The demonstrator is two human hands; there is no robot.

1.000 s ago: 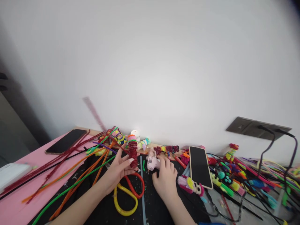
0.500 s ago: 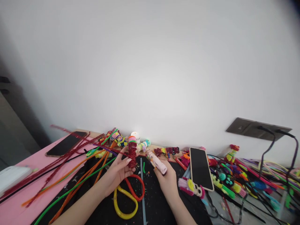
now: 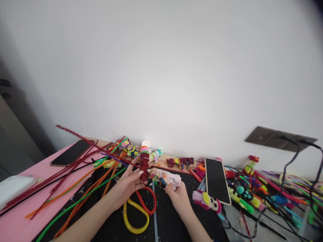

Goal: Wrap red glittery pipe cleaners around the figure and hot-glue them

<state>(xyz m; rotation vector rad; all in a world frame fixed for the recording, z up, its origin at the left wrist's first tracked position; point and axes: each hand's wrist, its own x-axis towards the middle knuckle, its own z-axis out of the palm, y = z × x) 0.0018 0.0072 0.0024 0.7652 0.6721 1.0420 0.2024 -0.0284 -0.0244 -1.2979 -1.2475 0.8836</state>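
My left hand (image 3: 128, 184) holds a coil of glittery red pipe cleaner (image 3: 144, 165) upright, topped with pink, orange and green rings. A long red tail (image 3: 83, 137) of it sticks out up and to the left. My right hand (image 3: 176, 196) grips a small pink-white glue gun (image 3: 166, 178), its nozzle pointing left and almost touching the coil's lower end. Both hands hover just above a black mat (image 3: 166, 218).
Red and yellow loops (image 3: 137, 210) lie under my hands. Long orange, green and red pipe cleaners (image 3: 75, 188) fan out to the left over a pink sheet (image 3: 15, 222). One phone (image 3: 72, 152) lies at the left, another (image 3: 217, 180) at the right. Colourful craft bits and cables (image 3: 267, 198) crowd the right.
My right hand picked the glue gun up off the mat and turned its nozzle toward the coil. The red tail swung lower and to the left.
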